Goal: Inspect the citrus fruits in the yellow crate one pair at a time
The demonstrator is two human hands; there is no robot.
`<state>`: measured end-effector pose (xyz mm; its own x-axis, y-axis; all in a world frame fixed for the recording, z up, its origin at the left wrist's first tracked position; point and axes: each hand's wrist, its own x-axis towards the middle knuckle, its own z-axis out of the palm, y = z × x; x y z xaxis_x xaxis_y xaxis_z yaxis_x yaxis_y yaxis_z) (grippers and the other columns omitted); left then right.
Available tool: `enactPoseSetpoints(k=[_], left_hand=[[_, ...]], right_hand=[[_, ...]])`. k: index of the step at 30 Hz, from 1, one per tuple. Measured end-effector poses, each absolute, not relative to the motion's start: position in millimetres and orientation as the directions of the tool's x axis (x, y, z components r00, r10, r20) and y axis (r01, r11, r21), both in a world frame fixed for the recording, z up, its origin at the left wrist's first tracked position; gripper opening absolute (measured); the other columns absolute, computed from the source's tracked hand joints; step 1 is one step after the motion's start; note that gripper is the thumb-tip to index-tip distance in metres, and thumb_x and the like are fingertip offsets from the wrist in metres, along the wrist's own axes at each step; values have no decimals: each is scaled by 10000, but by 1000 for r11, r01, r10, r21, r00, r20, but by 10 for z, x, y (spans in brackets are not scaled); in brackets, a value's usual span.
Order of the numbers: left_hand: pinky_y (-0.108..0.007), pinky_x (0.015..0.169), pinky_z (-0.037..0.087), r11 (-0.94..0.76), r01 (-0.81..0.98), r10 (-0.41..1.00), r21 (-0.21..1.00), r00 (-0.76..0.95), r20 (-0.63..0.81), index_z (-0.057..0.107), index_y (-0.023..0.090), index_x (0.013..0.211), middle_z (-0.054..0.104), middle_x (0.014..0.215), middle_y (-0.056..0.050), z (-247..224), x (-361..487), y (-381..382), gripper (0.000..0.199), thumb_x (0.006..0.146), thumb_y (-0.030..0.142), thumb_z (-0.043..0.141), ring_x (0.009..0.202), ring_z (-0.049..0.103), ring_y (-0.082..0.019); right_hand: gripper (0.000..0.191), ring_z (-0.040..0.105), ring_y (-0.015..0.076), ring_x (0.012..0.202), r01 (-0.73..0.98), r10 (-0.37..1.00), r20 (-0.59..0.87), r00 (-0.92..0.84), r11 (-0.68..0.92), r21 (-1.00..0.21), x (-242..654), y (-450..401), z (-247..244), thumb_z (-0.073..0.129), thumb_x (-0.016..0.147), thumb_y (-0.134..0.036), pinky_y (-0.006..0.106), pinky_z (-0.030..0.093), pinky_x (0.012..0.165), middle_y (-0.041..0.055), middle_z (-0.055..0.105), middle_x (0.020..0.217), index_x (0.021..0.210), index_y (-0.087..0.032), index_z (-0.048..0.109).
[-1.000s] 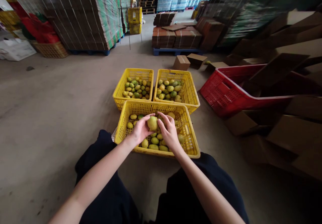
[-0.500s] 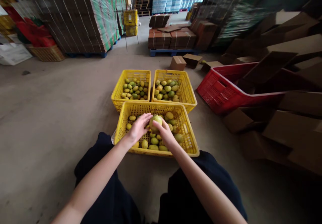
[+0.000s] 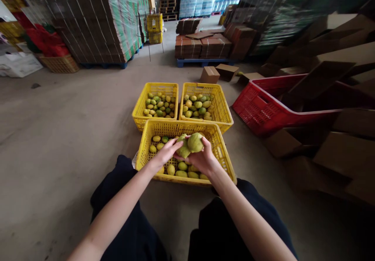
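Observation:
Over the nearest yellow crate (image 3: pixel 187 126), both hands meet with two greenish-yellow lemons side by side. My left hand (image 3: pixel 167 152) is closed on the left lemon (image 3: pixel 183 148), its thumb on top. My right hand (image 3: pixel 205 158) cups the right lemon (image 3: pixel 195 142), which looks rounder and sits in front of the other. The fingers under the fruit are partly hidden. Below them, loose lemons (image 3: pixel 181 165) in yellow and green lie on the crate's slotted floor, more thickly on the right side.
Two yellow crates (image 3: pixel 134 110) (image 3: pixel 228 116) holding lemons stand just beyond the near one. To the right are a red crate (image 3: pixel 254 108) and a heap of cardboard boxes (image 3: pixel 342 151). Bundled cardboard on a blue pallet (image 3: pixel 193 63) and wrapped stacks (image 3: pixel 88 22) stand farther back.
A second lemon now shows between my hands. My left hand, stretched out beside the fruit before, has closed on a lemon. My right hand has turned palm up and moved slightly right.

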<state>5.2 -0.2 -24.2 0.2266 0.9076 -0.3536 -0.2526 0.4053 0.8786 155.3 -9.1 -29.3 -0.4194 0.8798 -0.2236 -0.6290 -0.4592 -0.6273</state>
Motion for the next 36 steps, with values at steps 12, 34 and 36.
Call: enactPoseSetpoints(k=[12,34,36], left_hand=[[-398,917,478,131,-112,985,985,130,-116,610,130,1099,661,1109,-139,-202,-42,19,555,638,369,806,1024,618,-273],[-355,889,516,-174,40,984,984,30,173,549,227,1143,586,1188,-87,-163,31,-119,528,669,272,779,1106,568,-246],[-332,794,558,21,-117,999,993,51,-15,533,217,1089,616,1096,-70,-108,44,-128,489,670,293,773,989,621,-224]], right_hand=[[349,624,224,838,-223,992,-116,47,-103,-969,1671,-10,-297,579,757,-560,413,520,835,38,666,895,870,-230,599],[231,576,220,1011,344,854,520,26,480,-807,1593,-157,-250,586,860,-325,385,463,922,61,608,1047,1072,-234,587],[218,579,202,970,232,910,406,85,379,-896,1583,-148,-232,589,846,-358,350,478,886,37,619,1024,1028,-238,591]])
